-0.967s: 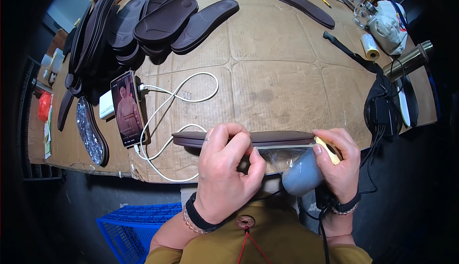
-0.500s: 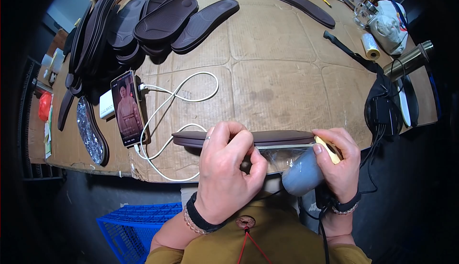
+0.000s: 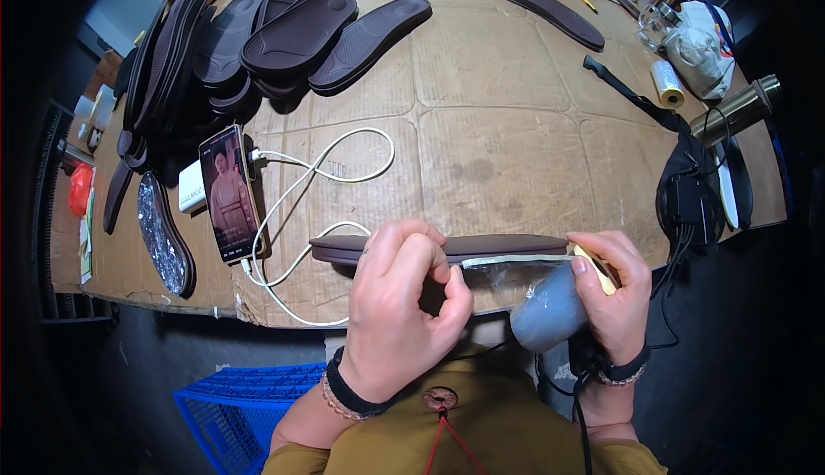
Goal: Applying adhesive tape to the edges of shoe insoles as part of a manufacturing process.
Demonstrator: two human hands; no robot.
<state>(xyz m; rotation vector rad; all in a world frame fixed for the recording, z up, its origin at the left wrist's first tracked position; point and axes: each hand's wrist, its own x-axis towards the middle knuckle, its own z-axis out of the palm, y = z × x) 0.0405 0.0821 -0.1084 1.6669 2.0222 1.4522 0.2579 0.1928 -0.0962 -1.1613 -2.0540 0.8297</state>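
In the head view, both hands meet at the near edge of a bench [image 3: 516, 131] covered in flattened brown cardboard. The left hand [image 3: 400, 312] is curled shut around the middle of a long, dark brown shoe sole [image 3: 507, 245], which is held edge-up and level just above the bench's near edge, its length running left to right. The fingers [image 3: 404, 247] wrap over the sole's top edge and the thumb presses in from below. A strip of clear film with a pale edge [image 3: 516, 262] runs along the sole's lower side toward the right. The right hand [image 3: 610, 290] is closed around a grey, rounded tool [image 3: 546, 313] and also pinches the right end of the sole; a yellowish piece shows beside its fingertips, but what it is cannot be told. A dark cord hangs down from the right wrist area.

On the bench to the left, a phone [image 3: 230, 193] leans with its screen lit, plugged into a white cable [image 3: 331, 165] that loops across the cardboard. Behind it a pile of dark soles [image 3: 284, 41] is stacked and fanned out. A single sole [image 3: 550, 12] lies at the far right, near a roll of tape [image 3: 668, 85] and a metal flask [image 3: 735, 112]. A blue crate [image 3: 236, 410] sits on the floor below the bench's edge.
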